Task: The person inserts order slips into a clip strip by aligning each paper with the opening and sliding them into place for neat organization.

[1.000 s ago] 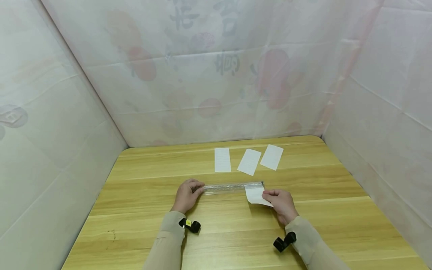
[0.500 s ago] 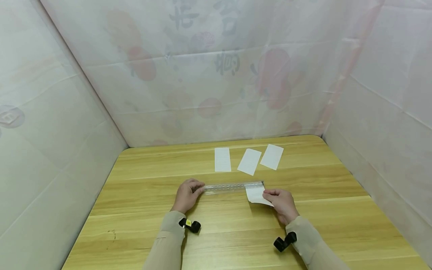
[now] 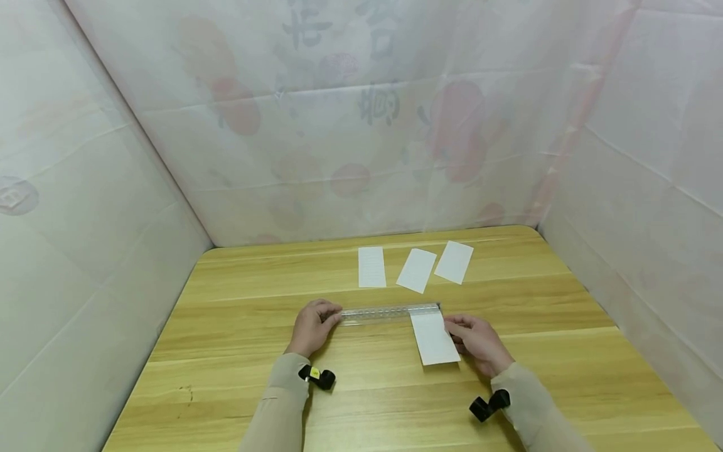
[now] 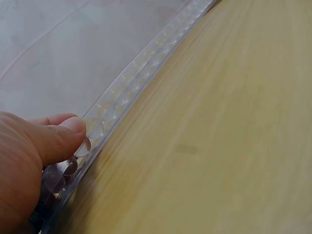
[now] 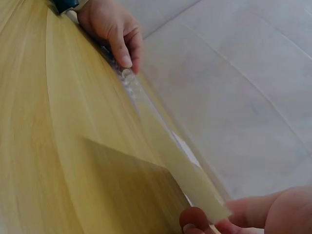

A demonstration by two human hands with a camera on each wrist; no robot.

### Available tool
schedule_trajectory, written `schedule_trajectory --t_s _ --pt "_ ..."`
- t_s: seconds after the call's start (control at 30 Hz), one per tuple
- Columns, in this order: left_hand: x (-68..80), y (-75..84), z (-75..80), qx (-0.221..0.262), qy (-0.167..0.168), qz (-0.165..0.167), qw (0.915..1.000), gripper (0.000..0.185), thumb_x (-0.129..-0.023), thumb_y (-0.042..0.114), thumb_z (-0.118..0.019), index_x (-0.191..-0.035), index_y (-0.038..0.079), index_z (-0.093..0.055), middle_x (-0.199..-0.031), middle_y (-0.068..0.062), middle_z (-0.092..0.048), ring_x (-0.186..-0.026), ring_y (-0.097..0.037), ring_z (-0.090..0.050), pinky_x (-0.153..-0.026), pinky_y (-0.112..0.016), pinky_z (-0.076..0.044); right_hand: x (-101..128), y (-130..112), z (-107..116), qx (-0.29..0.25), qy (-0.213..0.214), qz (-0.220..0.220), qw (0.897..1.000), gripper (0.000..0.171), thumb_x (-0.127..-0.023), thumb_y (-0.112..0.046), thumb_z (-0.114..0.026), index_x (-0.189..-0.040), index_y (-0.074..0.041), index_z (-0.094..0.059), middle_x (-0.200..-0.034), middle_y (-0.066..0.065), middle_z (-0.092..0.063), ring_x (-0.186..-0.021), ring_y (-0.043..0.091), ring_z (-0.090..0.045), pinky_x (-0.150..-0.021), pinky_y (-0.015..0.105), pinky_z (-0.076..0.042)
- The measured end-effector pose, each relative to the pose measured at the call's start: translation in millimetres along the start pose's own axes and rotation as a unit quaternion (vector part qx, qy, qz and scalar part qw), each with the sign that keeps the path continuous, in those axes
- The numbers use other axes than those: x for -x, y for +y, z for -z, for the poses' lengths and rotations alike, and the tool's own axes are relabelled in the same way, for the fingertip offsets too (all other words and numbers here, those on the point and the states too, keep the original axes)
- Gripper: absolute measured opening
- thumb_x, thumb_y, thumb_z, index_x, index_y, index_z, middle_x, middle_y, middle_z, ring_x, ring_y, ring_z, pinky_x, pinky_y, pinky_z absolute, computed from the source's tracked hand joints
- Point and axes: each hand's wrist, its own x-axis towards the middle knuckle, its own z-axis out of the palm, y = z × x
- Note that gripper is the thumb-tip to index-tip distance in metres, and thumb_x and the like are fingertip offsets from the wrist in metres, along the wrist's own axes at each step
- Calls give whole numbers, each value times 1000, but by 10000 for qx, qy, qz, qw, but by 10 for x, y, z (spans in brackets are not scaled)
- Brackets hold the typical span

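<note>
A clear plastic binding strip with a row of round loops lies across the table. My left hand holds its left end; the left wrist view shows the thumb against the clear loops. At the strip's right end, a faintly lined white paper sheet has its far edge at the strip and its near end hanging over the table, with a shadow beneath. My right hand pinches the sheet's right edge; in the right wrist view, the thumb and fingers sit on either side of it.
Three more white sheets lie at the back of the table: a left one, a middle one and a right one. Pale printed curtains enclose the back and sides of the wooden table.
My right hand has shifted slightly right, from the sheet's bent near corner to its right edge. The sheet has straightened out toward me. My left hand and the strip have stayed still.
</note>
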Motion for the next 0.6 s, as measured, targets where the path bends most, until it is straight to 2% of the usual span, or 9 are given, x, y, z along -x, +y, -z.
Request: schedule_trajectory --t_s 0.2,0.3,0.4,0.5,0.6 --pt "-3 1 1 31 -9 16 10000 14 -89 19 -70 -101 17 -75 -99 6 -64 -82 -11 -56 -69 -30 -48 32 55 74 264 -51 185 9995 35 -93 -11 -64 -121 8 -58 -102 11 -64 -82 19 -59 -69 30 -52" --pt "-6 2 -1 -2 -8 9 10000 14 -89 19 -70 -101 17 -75 -99 5 -64 -82 -11 -56 -69 -30 -48 39 47 92 338 120 229 9991 30 -93 -10 -63 -117 9 -60 -100 12 -64 -83 19 -61 -70 30 -53" --pt "-5 -3 -4 -8 -15 10 10000 13 -89 19 -70 -101 18 -75 -99 5 -64 -83 -11 -57 -69 -30 -48 54 -11 119 640 330 359 9968 29 -94 -11 -63 -115 8 -62 -102 14 -64 -87 20 -61 -72 29 -53" --pt "-3 -8 -3 2 -21 -7 10000 14 -89 19 -70 -101 18 -75 -100 5 -64 -83 -11 -57 -70 -30 -48 39 -123 162 1398 405 636 9873 30 -94 -17 -63 -117 4 -64 -106 12 -65 -93 21 -59 -74 30 -52" --pt "-2 2 6 17 -30 -16 10000 14 -89 19 -70 -102 17 -75 -100 5 -64 -83 -11 -57 -70 -31 -48 -44 -245 195 2311 342 1160 9654 31 -94 -23 -63 -117 -2 -66 -108 7 -67 -97 22 -60 -78 34 -51"
